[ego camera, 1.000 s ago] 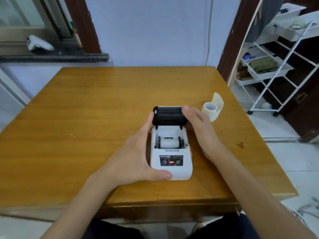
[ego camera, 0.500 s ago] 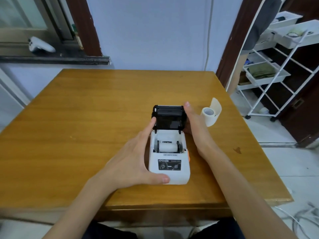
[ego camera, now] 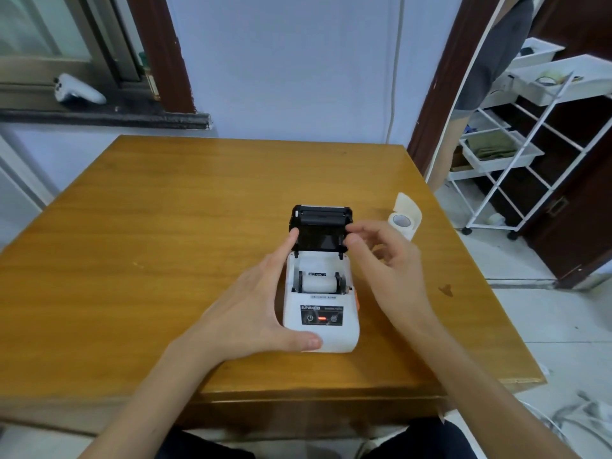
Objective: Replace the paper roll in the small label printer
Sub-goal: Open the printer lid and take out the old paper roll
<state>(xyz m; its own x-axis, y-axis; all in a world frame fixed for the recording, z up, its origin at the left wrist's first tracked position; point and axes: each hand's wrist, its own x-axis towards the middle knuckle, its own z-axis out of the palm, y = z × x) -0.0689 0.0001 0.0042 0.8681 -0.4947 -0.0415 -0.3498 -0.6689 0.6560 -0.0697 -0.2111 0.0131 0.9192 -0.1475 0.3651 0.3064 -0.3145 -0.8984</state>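
The small white plastic label printer (ego camera: 320,313) sat near the front edge of the glossy brown wooden table (ego camera: 165,243), its black hinged lid (ego camera: 320,226) standing open and upright. 1 white paper roll (ego camera: 320,282) lay in the open compartment between 2 dark end holders. A red light showed on the dark front panel. The left hand (ego camera: 255,303) wrapped the printer's left side, thumb pressed on the front corner, index fingertip touching the lid's left edge. The right hand (ego camera: 390,270) hovered just right of the lid, fingers loosely curled and apart, holding nothing; contact with the lid could not be confirmed. A 2nd white paper roll (ego camera: 402,221), tail partly unwound, stood on the table right of the printer, behind the right hand.
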